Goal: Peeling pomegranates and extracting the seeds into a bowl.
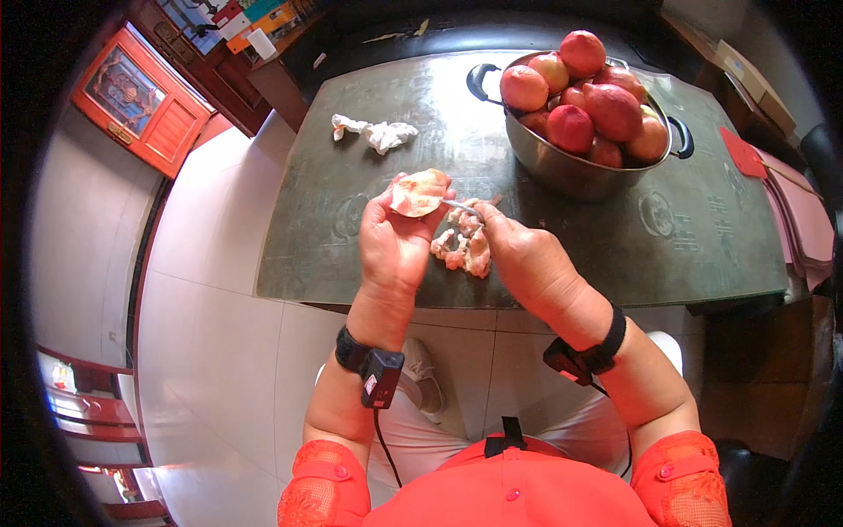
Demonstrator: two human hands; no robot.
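Note:
My left hand holds up a pale pink and cream piece of fruit, cupped in the fingers above the table. In my right hand is a thin metal tool, gripped between thumb and fingers. Its far end reaches the right edge of the fruit piece; whether it is a knife or a spoon I cannot tell. Below the tool, a pile of torn whitish-pink scraps lies on the table, partly hidden by my right hand. Behind the hands stands a metal pot heaped with red and orange fruits.
Crumpled white tissues rest on the dark green patterned tabletop. The pot's black handles stick out at both sides. To the right are a red item and pink folded material. A dark seat stands behind the table.

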